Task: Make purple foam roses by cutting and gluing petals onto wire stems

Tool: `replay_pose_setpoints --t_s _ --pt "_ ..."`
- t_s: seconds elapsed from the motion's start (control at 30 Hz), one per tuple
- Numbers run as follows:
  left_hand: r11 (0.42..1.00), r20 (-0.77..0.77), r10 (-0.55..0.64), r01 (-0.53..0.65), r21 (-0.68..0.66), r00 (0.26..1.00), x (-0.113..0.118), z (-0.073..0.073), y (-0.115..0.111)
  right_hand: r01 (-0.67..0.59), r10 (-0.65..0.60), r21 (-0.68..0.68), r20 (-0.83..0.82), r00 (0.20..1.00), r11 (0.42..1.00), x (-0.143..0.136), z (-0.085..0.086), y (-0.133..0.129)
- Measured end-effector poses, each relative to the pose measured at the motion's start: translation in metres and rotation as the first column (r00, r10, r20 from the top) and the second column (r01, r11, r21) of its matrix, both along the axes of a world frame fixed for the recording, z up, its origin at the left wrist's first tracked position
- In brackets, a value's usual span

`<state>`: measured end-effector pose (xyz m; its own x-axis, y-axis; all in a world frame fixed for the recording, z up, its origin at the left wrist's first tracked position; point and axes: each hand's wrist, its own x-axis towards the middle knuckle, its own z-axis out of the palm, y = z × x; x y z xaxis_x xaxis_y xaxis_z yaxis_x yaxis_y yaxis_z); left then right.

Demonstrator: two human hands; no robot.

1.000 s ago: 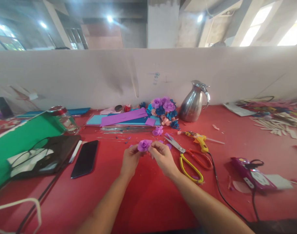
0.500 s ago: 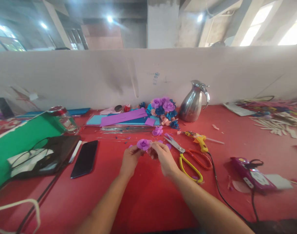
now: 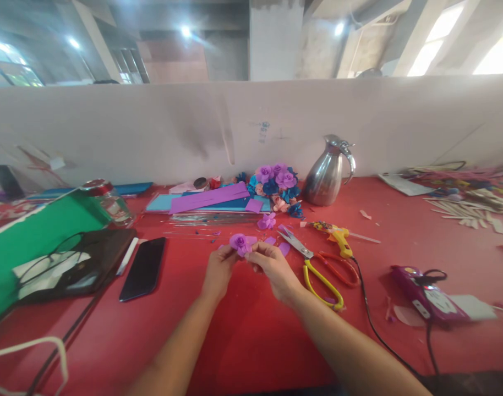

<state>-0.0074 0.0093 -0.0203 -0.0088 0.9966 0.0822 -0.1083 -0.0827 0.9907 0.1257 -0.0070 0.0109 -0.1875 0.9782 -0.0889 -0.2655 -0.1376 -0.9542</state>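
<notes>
A purple paper flower (image 3: 240, 242) is held up between my two hands over the red table. My left hand (image 3: 218, 269) is closed on its underside from the left. The fingers of my right hand (image 3: 272, 267) pinch a petal at its lower right edge. Just beyond lie loose purple paper petals (image 3: 283, 249) and another purple flower (image 3: 267, 221). Scissors (image 3: 313, 261) with one yellow and one red handle rest open to the right of my right hand. Behind them lies a yellow glue gun (image 3: 339, 241) with a black cord.
At the back stand a bunch of paper flowers (image 3: 278, 184) and a steel jug (image 3: 328, 173). Purple and blue paper sheets (image 3: 210, 198) and thin wires (image 3: 212, 219) lie left of them. A phone (image 3: 143, 269) is at left, a purple power strip (image 3: 428, 297) at right.
The flower has turned and tilted slightly between my hands. My right fingers have shifted a little left and down, from its right side to a lower petal.
</notes>
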Motion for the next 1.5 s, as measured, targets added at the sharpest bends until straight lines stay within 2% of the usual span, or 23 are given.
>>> replay_pose_setpoints --t_s 0.17,0.27,0.37,0.47,0.5,0.57,0.6,0.67,0.73,0.77,0.8,0.87,0.93,0.97,1.0,1.07,1.13,1.17,1.2,1.27,1.4,1.5 --pt "1.0 0.001 0.015 -0.015 -0.003 1.0 -0.002 -0.002 0.002 -0.006 0.006 0.003 0.121 0.993 1.0 -0.003 -0.005 0.001" --pt "0.998 0.019 0.066 -0.066 0.0 0.998 -0.003 -0.005 0.004 0.027 -0.029 0.015 0.127 0.992 1.0 -0.001 -0.005 0.004" --pt "0.995 0.053 0.095 -0.095 -0.009 0.994 -0.003 -0.006 0.006 0.164 -0.166 0.038 0.059 0.984 0.986 0.009 -0.002 0.011" --pt "0.992 0.059 0.127 -0.126 -0.012 0.99 -0.003 -0.006 0.008 0.315 -0.32 0.092 0.038 0.947 0.945 0.021 -0.003 0.021" --pt "0.99 0.05 0.144 -0.143 -0.015 0.988 -0.003 -0.007 0.008 0.335 -0.347 0.139 0.076 0.935 0.932 0.024 -0.005 0.024" --pt "0.984 0.029 0.178 -0.177 -0.027 0.984 -0.004 -0.009 0.009 0.271 -0.345 0.276 0.267 0.9 0.922 0.027 -0.012 0.028" --pt "0.981 0.021 0.191 -0.19 -0.036 0.981 -0.005 -0.011 0.01 0.198 -0.337 0.346 0.407 0.849 0.917 0.027 -0.015 0.029" --pt "0.976 0.008 0.212 -0.211 -0.046 0.977 -0.007 -0.015 0.012 0.017 -0.345 0.444 0.671 0.656 0.896 0.025 -0.023 0.028" --pt "0.971 -0.015 0.235 -0.236 -0.03 0.972 -0.01 -0.018 0.013 -0.129 -0.377 0.47 0.818 0.434 0.873 0.02 -0.03 0.026" --pt "0.969 -0.031 0.246 -0.247 -0.013 0.969 -0.011 -0.02 0.014 -0.182 -0.388 0.468 0.853 0.35 0.865 0.017 -0.032 0.024" --pt "0.966 -0.048 0.258 -0.258 0.008 0.965 -0.012 -0.021 0.014 -0.228 -0.389 0.458 0.874 0.291 0.859 0.015 -0.034 0.023" --pt "0.963 -0.082 0.269 -0.266 0.047 0.96 -0.012 -0.023 0.015 -0.27 -0.388 0.445 0.89 0.24 0.854 0.014 -0.037 0.023" --pt "0.958 -0.103 0.283 -0.276 0.081 0.954 -0.011 -0.024 0.015 -0.237 -0.399 0.463 0.875 0.274 0.854 0.015 -0.038 0.026" --pt "0.955 -0.108 0.292 -0.282 0.095 0.95 -0.01 -0.024 0.015 -0.196 -0.41 0.485 0.852 0.324 0.853 0.016 -0.038 0.028" --pt "0.951 -0.107 0.301 -0.29 0.106 0.948 -0.009 -0.024 0.015 -0.136 -0.42 0.505 0.816 0.396 0.852 0.017 -0.038 0.03" --pt "0.948 -0.096 0.311 -0.302 0.102 0.945 -0.007 -0.022 0.015 0.02 -0.398 0.487 0.69 0.604 0.873 0.02 -0.038 0.035" --pt "0.949 -0.077 0.311 -0.305 0.086 0.947 -0.003 -0.018 0.015 0.184 -0.316 0.321 0.431 0.845 0.929 0.021 -0.035 0.039" --pt "0.95 -0.065 0.306 -0.301 0.079 0.95 -0.001 -0.015 0.015 0.222 -0.274 0.205 0.277 0.921 0.953 0.021 -0.033 0.04" --pt "0.954 -0.049 0.296 -0.293 0.07 0.954 0.001 -0.012 0.015 0.23 -0.243 0.103 0.14 0.96 0.968 0.021 -0.03 0.04" --pt "0.967 -0.005 0.251 -0.251 0.035 0.968 0.006 -0.005 0.014 0.212 -0.212 -0.009 -0.015 0.977 0.977 0.021 -0.024 0.039" --pt "0.988 0.119 0.152 -0.147 -0.046 0.981 0.017 0.004 0.011 0.201 -0.203 -0.033 -0.076 0.976 0.979 0.023 -0.013 0.035" --pt "0.987 0.15 0.157 -0.148 -0.069 0.976 0.023 0.004 0.006 0.212 -0.214 -0.03 -0.098 0.972 0.977 0.025 -0.009 0.035"
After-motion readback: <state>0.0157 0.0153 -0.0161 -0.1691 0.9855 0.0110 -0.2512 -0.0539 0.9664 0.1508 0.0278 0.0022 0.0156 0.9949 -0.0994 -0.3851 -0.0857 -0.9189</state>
